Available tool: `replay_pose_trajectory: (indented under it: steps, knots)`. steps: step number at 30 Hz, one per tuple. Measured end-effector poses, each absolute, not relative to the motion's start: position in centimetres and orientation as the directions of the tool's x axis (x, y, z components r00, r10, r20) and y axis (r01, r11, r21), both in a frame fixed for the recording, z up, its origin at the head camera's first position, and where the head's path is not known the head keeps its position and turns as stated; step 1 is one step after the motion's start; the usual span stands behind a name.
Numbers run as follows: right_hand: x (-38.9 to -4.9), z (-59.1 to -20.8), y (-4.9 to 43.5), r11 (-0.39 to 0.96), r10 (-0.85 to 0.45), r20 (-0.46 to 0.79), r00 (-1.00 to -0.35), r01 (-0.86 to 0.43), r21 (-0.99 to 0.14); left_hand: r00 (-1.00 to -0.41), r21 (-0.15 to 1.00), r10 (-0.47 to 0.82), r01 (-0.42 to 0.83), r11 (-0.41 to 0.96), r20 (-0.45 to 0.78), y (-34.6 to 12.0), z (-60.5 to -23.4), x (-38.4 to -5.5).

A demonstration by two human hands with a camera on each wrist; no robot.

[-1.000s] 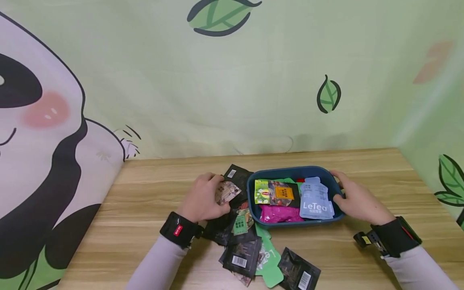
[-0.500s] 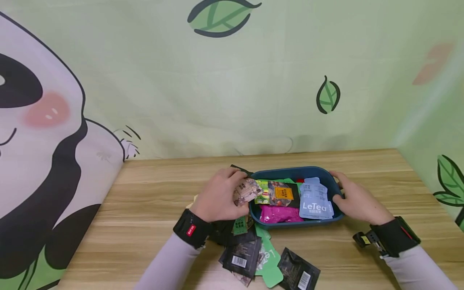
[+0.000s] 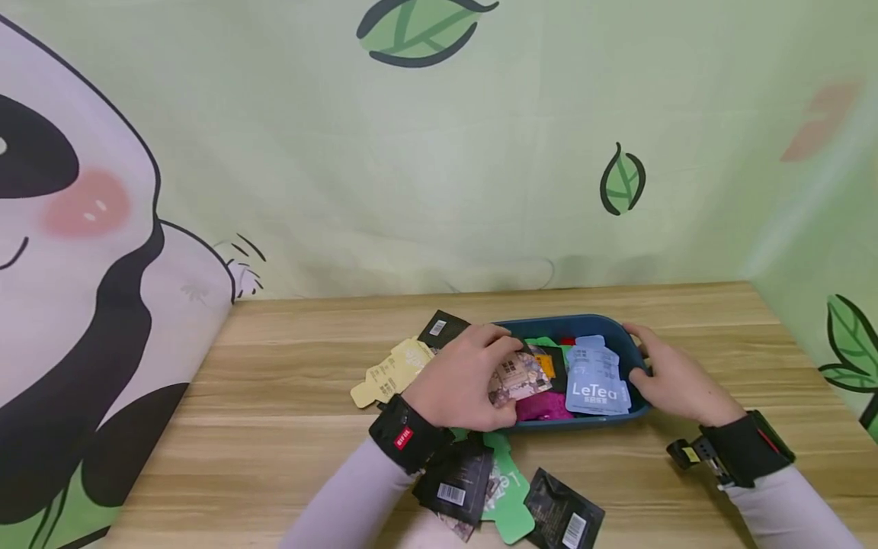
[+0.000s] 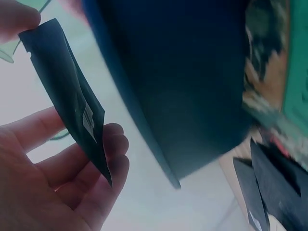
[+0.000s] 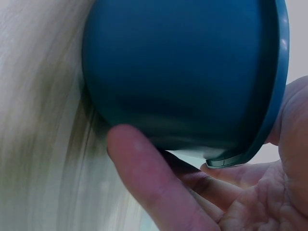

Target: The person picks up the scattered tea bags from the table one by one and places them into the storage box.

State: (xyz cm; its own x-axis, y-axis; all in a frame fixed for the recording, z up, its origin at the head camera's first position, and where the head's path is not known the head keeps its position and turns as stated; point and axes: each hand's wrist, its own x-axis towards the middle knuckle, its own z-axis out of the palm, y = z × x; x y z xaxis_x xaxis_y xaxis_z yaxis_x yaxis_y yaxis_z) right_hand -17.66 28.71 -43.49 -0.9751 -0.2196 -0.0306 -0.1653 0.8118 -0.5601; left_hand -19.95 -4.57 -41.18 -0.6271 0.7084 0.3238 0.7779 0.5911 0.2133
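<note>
Pinched between the thumb and fingers of my left hand (image 3: 469, 381) is a small tea sachet (image 3: 517, 377), brown and floral on one face. Its black back with a barcode shows in the left wrist view, where the sachet (image 4: 72, 96) stands tilted beside the bin. In the head view it overlaps the left end of the dark blue bin (image 3: 549, 324). My right hand (image 3: 675, 380) grips the bin's right end, thumb against the outer wall (image 5: 183, 72). Inside the bin lie light blue LeTea packets (image 3: 598, 377), a magenta packet (image 3: 545, 406) and a partly covered black sachet with an orange label.
Several black sachets (image 3: 456, 480) and a green LeTea packet (image 3: 509, 496) lie in front of the bin. One black sachet (image 3: 564, 511) is farther right. A yellow packet (image 3: 394, 371) and another black sachet (image 3: 444, 328) lie left of the bin. A printed cloth backdrop (image 3: 439, 191) rises behind the table.
My left hand has moved right with the sachet, from the pile beside the bin to over its left end. The yellow packet has come into sight. My right hand has stayed at the bin.
</note>
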Motion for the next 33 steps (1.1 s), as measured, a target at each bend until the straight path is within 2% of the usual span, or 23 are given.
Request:
replay_pose_trajectory:
  steps: [13, 22, 33]
  knots:
    - [-17.4, -43.6, 28.6, 0.818, -0.225, -0.024, -0.974, -0.176, -0.547, -0.622, 0.189, 0.741, 0.783, 0.593, 0.253, -3.8, -41.7, -19.7]
    - [-17.4, -43.5, 28.6, 0.819, -0.226, -0.011, -0.974, -0.184, -0.544, -0.628, 0.11, 0.756, 0.778, 0.619, 0.185, -4.5, -42.1, -19.6]
    - [-17.5, -43.3, 28.5, 0.816, -0.229, -0.015, -0.973, -0.184, -0.548, -0.693, 0.125, 0.704, 0.721, 0.681, 0.158, -7.3, -41.8, -19.7]
